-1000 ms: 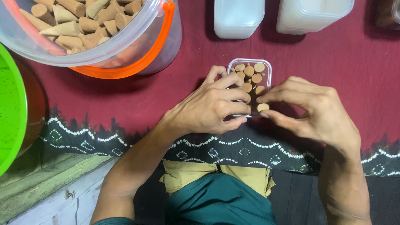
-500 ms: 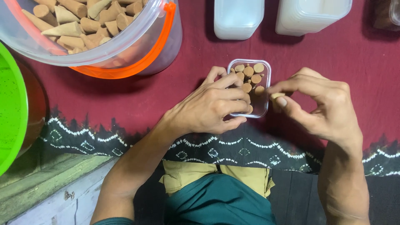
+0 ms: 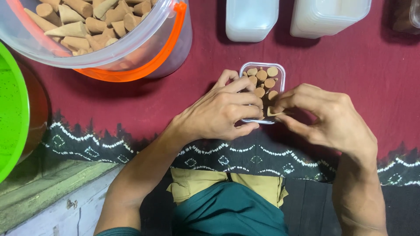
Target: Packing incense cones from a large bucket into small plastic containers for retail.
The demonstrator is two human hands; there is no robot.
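Maroon cloth (image 3: 109, 102) with a black-and-white patterned border covers the work surface. At the far left sits a green basin (image 3: 11, 109), and beside it a clear bucket (image 3: 144, 52) with an orange handle, heaped with tan cones (image 3: 83, 19). Two white lidded tubs (image 3: 251, 17) stand along the top edge.

Toward the middle, the left hand (image 3: 218, 113) grips the near left side of a small clear box (image 3: 280, 72), fingers curled over its rim, steadying it. The box stands on the cloth between both hands, already packed with upright cones (image 3: 261, 75) showing round bases.

The right hand (image 3: 326, 116) has moved in since half a second ago: then its pinched fingertips hung just right of the box, now they press one cone (image 3: 273, 111) at the near right corner. That suggests the last gap is being filled.
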